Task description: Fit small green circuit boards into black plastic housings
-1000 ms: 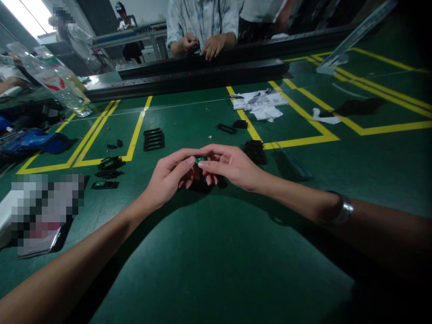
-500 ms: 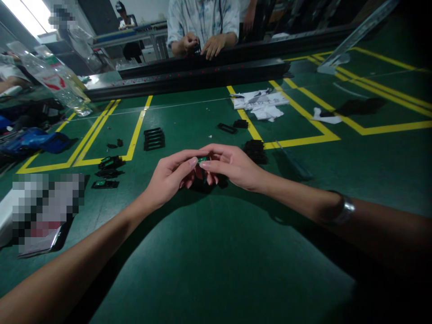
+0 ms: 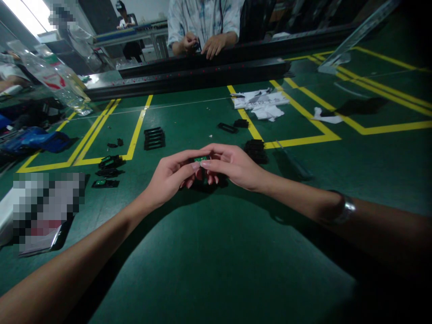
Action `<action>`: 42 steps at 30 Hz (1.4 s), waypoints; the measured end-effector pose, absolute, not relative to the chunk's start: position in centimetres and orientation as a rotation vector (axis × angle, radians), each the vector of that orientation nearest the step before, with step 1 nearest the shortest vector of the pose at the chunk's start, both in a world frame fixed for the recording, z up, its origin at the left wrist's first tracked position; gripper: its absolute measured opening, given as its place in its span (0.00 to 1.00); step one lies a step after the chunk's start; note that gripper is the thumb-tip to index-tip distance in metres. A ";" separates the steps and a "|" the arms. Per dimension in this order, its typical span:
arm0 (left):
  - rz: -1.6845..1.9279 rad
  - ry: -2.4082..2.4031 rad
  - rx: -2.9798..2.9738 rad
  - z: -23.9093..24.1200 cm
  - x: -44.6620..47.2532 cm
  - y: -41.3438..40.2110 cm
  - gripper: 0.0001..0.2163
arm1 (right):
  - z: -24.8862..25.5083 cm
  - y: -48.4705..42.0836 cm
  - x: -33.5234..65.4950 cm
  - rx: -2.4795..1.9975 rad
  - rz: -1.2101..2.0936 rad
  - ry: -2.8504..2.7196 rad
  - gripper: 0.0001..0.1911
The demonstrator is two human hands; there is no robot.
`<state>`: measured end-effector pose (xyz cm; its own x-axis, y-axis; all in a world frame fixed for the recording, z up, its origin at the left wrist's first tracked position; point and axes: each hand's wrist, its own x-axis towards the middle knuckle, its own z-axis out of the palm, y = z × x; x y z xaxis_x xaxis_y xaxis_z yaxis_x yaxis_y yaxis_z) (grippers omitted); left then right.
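Between my two hands is a small green circuit board, apparently in a dark housing that my fingers mostly cover. My left hand grips its left side, thumb on the near edge. My right hand closes on the other side, and the two thumb tips almost meet. To the left lie black housings, one with a green board in it. A row of black frames sits beyond my left hand, and a stack of black parts is just past my right wrist.
Crumpled white paper and a loose black frame lie farther back. Plastic bottles stand at left, near a blue tool. A long black rail crosses the far side, where a co-worker's hands handle a small part.
More of the green board shows between my fingers, as my thumbs have shifted slightly right and down it. Both hands otherwise stay in the same place.
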<state>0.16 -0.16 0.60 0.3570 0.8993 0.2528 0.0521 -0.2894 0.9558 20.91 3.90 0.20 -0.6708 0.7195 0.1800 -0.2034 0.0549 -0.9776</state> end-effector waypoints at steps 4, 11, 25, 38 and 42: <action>1.069 0.882 1.640 0.6 0.1 -0.1 0.15 | 0.2 3.9 20.9 -0.532 1.700 -1.656 0.10; 1.054 0.884 1.642 0.5 0.0 -0.2 0.15 | 0.0 4.0 21.0 -0.504 1.708 -1.655 0.10; 1.044 0.891 1.613 0.4 -0.1 -0.1 0.15 | 0.2 4.1 21.1 -0.494 1.695 -1.730 0.14; 1.036 0.886 1.615 0.4 -0.1 -0.1 0.15 | 0.1 4.2 21.2 -0.490 1.683 -1.758 0.13; 1.032 0.891 1.602 0.4 -0.1 -0.1 0.15 | 0.3 4.2 21.1 -0.507 1.662 -1.773 0.12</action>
<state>-0.06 -0.08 0.45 0.3664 0.9090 0.1986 0.0644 -0.2377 0.9692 21.14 4.19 0.26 -0.7156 0.6713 0.1929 -0.1493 0.1228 -0.9811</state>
